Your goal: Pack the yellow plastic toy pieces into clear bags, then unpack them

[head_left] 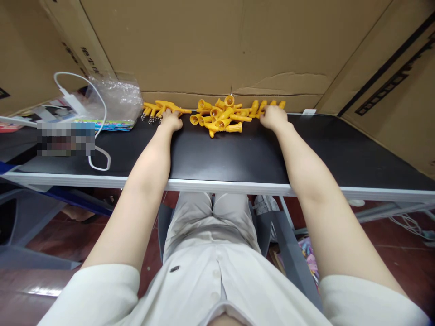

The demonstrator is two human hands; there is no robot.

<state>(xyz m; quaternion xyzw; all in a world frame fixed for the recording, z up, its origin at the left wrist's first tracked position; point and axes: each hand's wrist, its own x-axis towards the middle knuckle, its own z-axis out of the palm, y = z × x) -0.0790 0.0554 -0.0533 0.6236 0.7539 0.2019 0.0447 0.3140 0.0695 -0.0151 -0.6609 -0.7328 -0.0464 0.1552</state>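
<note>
My left hand (173,121) is at the back of the black table, its curled fingers on a yellow branched plastic piece (165,105). Metal coils (152,119) hang from the yellow pieces beside it. My right hand (274,117) reaches to a row of yellow ribbed plastic caps (254,108) along the back. Its fingers are bent around one of them, and the fingertips are partly hidden. Between my hands lies a loose heap of yellow hollow, cone-ended plastic parts (217,115), some with their openings facing me.
Cardboard walls (238,50) close off the back and sides. On the left are a clear plastic bag (117,97), colourful packets (115,125) and a white cable (106,108). The table's pale metal edge (227,186) runs in front of my lap.
</note>
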